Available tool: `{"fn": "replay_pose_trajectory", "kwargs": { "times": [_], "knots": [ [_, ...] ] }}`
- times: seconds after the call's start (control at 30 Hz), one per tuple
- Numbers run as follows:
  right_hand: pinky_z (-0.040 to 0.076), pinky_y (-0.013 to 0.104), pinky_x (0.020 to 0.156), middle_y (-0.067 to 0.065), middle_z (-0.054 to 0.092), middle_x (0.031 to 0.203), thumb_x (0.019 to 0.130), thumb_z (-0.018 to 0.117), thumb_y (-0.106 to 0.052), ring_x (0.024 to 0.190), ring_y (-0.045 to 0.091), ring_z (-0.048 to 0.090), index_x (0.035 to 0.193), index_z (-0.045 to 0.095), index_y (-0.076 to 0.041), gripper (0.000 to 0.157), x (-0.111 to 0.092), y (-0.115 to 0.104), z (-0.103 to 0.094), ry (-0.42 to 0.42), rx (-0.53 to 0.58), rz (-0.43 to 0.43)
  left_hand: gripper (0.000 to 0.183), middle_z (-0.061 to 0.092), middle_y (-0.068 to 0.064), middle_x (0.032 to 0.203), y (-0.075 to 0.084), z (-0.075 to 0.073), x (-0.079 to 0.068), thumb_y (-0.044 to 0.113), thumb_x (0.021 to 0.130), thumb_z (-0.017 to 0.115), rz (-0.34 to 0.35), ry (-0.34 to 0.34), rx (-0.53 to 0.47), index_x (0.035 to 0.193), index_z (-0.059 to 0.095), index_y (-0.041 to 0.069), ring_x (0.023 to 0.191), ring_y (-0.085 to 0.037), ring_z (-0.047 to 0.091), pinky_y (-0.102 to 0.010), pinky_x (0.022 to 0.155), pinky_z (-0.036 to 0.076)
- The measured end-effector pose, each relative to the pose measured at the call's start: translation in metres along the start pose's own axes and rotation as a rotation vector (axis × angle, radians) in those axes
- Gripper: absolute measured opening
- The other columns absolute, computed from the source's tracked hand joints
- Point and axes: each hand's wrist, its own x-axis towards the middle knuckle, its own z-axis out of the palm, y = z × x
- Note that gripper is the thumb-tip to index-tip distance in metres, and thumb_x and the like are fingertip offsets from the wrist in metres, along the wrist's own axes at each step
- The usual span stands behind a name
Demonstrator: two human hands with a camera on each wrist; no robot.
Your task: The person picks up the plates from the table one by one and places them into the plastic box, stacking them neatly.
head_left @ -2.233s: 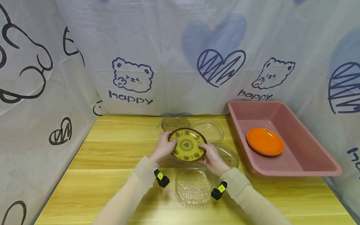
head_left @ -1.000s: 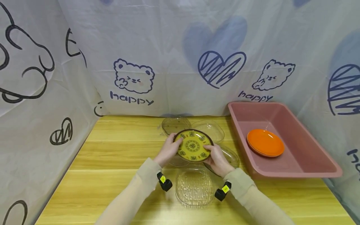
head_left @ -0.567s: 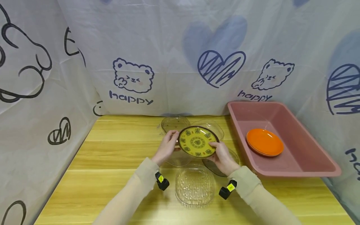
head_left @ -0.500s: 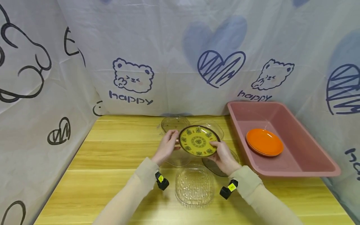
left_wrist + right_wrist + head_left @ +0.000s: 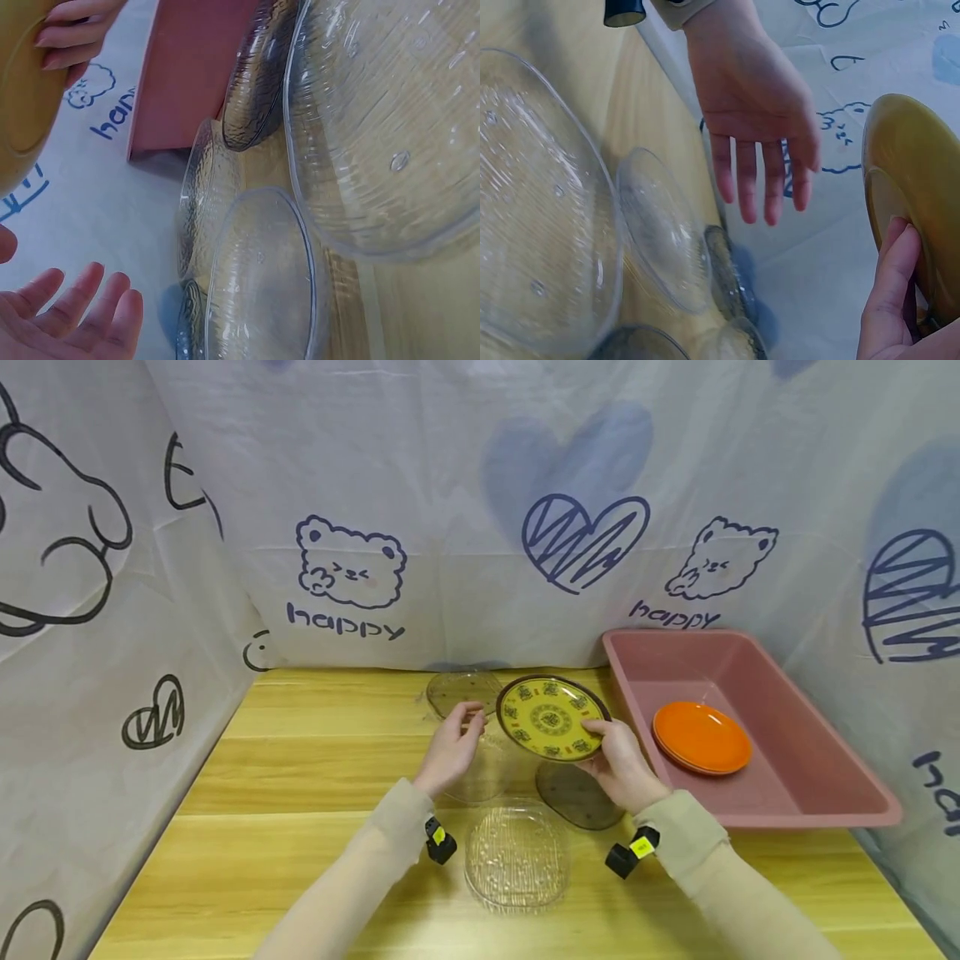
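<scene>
Grasping round, glossy, dark-rimmed yellow plate (image 5: 551, 718), raised, at its four-o'clock edge: right hand (image 5: 624, 767). Left hand (image 5: 452, 750) empty, fingers loose, apart at plate's nine o'clock. Pink rectangular plastic tub (image 5: 810, 768) at plate's three o'clock, right hand nearer.

Counts: 2 hands (1 left hand (image 5: 452, 748), 1 right hand (image 5: 624, 768)), 2 wrist cameras (image 5: 441, 845), 1 yellow plate (image 5: 551, 719), 1 pink tub (image 5: 750, 821). Orange plates (image 5: 701, 737): 2 rims visible, can't tell if more. Dishes: 5, i.e. 3 clear dishes (image 5: 262, 277) + 2 smoky dishes (image 5: 581, 797). Back sheet (image 5: 457, 452): 2 bears (image 5: 351, 562), 2 "happy" words (image 5: 345, 622).
</scene>
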Motion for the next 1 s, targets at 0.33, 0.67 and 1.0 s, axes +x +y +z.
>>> {"fn": "replay_pose_trajectory", "kwargs": {
  "times": [0.33,0.67,1.0],
  "knots": [
    [0.058,0.020,0.078,-0.006,0.065,0.094,0.107,0.038,-0.017,0.087,0.005,0.067,0.129,0.045,-0.011,0.024,-0.005,-0.021,-0.020,0.006,0.046,-0.012,0.040,0.062,-0.019,0.133,0.018,0.018,0.000,0.020,0.107,0.045,0.093,-0.034,0.058,0.144,0.048,0.003,0.123,-0.034,0.062,-0.046,0.106,0.052],
    [0.053,0.019,0.072,-0.006,0.068,0.095,0.108,0.041,-0.020,0.087,0.006,0.065,0.127,0.045,-0.014,0.020,-0.007,-0.046,-0.044,0.002,0.147,-0.014,0.040,0.063,-0.017,0.133,0.038,0.036,0.007,0.016,0.105,0.048,0.236,-0.037,0.209,0.142,0.050,0.002,0.122,-0.032,0.062,-0.045,0.106,0.052],
    [0.057,0.022,0.069,-0.004,0.073,0.090,0.107,0.043,-0.017,0.083,0.008,0.069,0.127,0.044,-0.012,0.021,-0.005,-0.064,-0.073,0.031,0.184,-0.060,0.043,0.062,-0.015,0.134,0.058,0.063,0.009,0.015,0.103,0.050,0.349,-0.049,0.331,0.145,0.047,0.004,0.124,-0.030,0.061,-0.042,0.107,0.052]
  ]
}}
